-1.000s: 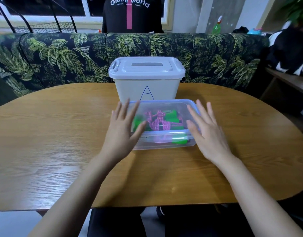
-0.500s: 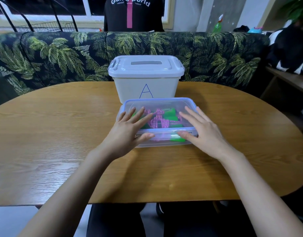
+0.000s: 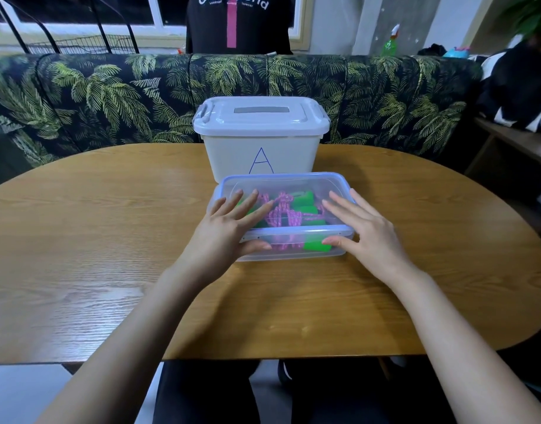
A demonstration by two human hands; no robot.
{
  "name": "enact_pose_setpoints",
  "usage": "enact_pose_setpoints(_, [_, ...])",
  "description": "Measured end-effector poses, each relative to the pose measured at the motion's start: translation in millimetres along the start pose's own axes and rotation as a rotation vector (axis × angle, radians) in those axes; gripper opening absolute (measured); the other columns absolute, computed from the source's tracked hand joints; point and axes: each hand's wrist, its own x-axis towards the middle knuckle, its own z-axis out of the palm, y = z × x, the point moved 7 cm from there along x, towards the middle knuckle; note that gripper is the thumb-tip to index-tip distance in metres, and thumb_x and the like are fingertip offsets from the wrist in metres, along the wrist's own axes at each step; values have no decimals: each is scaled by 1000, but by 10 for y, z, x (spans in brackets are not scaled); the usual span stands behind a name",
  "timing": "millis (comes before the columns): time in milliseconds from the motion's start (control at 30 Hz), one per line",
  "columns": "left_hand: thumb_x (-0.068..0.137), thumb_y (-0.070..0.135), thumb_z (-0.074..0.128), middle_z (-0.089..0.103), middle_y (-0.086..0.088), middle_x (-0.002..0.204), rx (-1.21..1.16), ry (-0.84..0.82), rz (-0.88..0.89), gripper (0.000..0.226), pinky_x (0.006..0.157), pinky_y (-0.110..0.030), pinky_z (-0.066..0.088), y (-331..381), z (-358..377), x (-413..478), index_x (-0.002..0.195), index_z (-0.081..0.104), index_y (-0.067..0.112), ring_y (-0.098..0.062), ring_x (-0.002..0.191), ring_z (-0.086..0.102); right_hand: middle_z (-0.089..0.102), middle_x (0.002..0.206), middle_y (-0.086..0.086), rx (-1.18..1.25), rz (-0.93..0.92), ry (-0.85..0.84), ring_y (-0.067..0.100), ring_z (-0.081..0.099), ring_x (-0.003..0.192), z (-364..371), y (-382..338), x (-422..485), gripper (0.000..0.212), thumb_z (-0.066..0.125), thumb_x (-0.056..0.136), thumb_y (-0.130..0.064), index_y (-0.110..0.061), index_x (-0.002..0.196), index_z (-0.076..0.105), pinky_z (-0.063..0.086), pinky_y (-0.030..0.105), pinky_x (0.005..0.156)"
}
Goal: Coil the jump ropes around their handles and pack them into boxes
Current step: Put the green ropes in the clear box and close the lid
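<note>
Inside the clear rectangular plastic box (image 3: 293,255), on the oval wooden table (image 3: 110,240), lies the pink jump rope with green handles (image 3: 281,214). On the transparent blue-rimmed lid (image 3: 281,182) rest the left hand (image 3: 223,237) and the right hand (image 3: 364,231), fingers straight and spread, thumbs against the front edge. The step seems to be closing the lid; next, firm pressure along the rim is needed. How many ropes are inside I cannot tell. The white lidded bin marked A (image 3: 260,142), just behind, hides its contents.

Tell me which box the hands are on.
The low clear box in front: left hand and right hand rest flat on it. The taller white box marked A behind is untouched.
</note>
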Motion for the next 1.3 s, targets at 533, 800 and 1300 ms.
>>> enact_pose_setpoints(533, [88,68,40,47,-3,149,-115,57,-1,72,112,-44,34,-77,4,-3,146,47,25,-29,142,38,47,144,-23,-60,-11,99,9,31,145,0,-27,1,68,42,77,-71,-40,136,57,50,41,94])
enact_pose_setpoints(800, [81,83,37,24,14,159,-337,-28,-58,78,121,-49,4,-340,63,-96,147,30,42,-20,152,11,24,149,-36,-32,56,-102,-3,10,148,-34,-75,22,77,45,71,-77,-51,144,36,27,46,115])
enact_pose_setpoints(1300, [83,70,48,27,11,157,-350,-2,-27,76,123,-39,9,-306,11,-121,148,32,35,-11,151,14,23,149,-37,-12,41,-87,-4,9,147,-3,-39,5,74,49,74,-72,-51,144,37,32,42,108])
